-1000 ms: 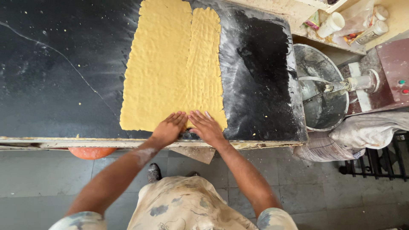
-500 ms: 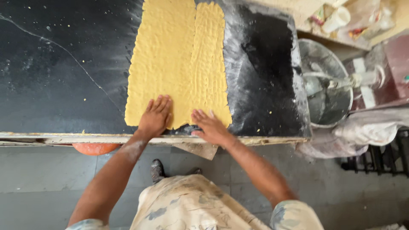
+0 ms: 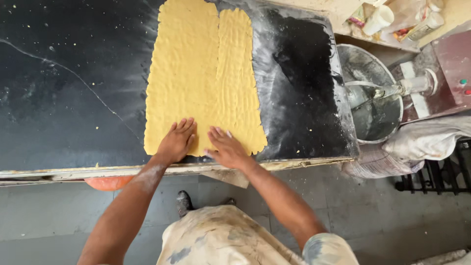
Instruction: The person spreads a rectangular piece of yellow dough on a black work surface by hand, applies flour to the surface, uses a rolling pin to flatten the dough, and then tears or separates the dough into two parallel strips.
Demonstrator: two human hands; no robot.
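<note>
Both arms reach forward, dusted pale at the wrists; left hand and right hand lie flat, palms down, fingers spread, side by side

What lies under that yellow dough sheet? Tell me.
The yellow dough sheet lies flat on a black countertop. Left hand and right hand cover its near edge.

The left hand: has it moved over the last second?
Yes. The left hand has slid left along the dough, away from the right hand, nearer the dough's left edge.
</note>
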